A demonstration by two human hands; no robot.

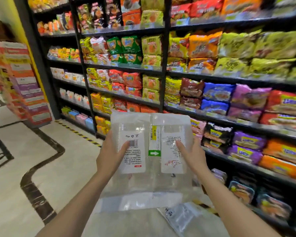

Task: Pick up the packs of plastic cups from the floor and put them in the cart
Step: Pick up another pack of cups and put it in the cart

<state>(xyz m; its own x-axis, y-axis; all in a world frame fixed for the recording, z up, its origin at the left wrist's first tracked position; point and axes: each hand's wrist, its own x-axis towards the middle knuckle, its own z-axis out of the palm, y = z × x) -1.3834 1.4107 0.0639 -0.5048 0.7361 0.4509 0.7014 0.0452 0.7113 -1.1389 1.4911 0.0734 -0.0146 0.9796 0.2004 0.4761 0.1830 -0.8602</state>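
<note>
Packs of plastic cups (150, 151), two side by side, are shown at centre frame, raised above the floor (32, 168) and clasped by the left hand (112, 157) and right hand (190, 155), thumbs pressed on top. Level, two-sided support is advisable, the film likely being slippery. A yellow tag reads "4.50"; a barcode and green arrow are visible. Another pack (179, 218) lies at lower right. No cart is visible.

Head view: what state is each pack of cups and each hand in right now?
Clear plastic pack of cups with yellow price sticker: lifted, held flat between both hands.
Second clear plastic pack: lying on the floor.
Left hand: gripping the held pack's left edge.
Right hand: gripping its right edge.
</note>
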